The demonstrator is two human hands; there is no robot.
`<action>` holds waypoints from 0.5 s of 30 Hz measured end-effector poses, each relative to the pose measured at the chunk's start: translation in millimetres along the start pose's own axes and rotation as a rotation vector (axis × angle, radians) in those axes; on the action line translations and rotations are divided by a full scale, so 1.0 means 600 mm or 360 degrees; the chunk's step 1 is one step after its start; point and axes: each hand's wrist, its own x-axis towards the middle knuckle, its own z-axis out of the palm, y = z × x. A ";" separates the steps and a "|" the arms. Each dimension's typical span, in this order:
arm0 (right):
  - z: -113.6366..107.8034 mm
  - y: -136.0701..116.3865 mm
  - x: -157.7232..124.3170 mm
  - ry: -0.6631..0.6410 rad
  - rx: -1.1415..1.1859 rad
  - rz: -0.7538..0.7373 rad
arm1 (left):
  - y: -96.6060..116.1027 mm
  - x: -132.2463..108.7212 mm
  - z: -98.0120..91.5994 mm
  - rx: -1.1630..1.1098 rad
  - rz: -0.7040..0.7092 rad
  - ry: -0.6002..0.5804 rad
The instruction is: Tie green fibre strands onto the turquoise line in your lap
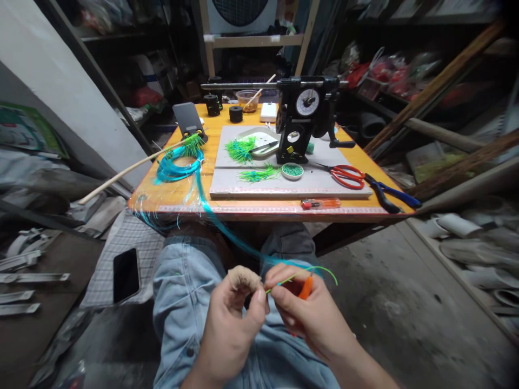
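Right hand point(302, 308): its grip is pinching a green strand point(324, 268) between thumb and forefinger, at the lower centre; an orange tool point(306, 288) is sticking out among the fingers.
Left hand point(233, 319): its fingers are bending close beside the strand's end; whether this grip is holding something, I cannot tell.
In the way: a blue bundle point(221, 223) is crossing the near edge of the table point(223, 120); a black machine point(298, 127) is standing on the board point(227, 183), right of centre.
Bristle bunches point(239, 150): three are showing, one on a stick point(97, 191) at the left.
Tools: one scissors point(348, 176), one pliers point(393, 190) and one cutter point(320, 203) are lying towards the right.
Containers: a dish point(292, 179) is holding green beads point(292, 171); a clear bowl point(241, 102), upper centre, is containing something brown.
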 end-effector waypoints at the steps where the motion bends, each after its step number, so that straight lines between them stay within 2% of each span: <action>1: 0.003 -0.001 -0.001 0.0044 0.0041 0.0006 | -0.002 -0.001 0.002 -0.0035 0.0017 0.0010; 5: 0.007 -0.001 -0.005 0.0192 0.0182 0.0016 | -0.007 -0.003 0.008 -0.0165 0.0046 0.0038; 11: 0.009 0.000 -0.004 0.0080 0.0228 0.0146 | -0.011 -0.003 0.013 -0.0314 -0.0005 0.0040; 15: 0.013 -0.003 -0.003 0.0139 0.0095 -0.0042 | -0.004 -0.004 0.008 -0.0080 -0.0012 0.0046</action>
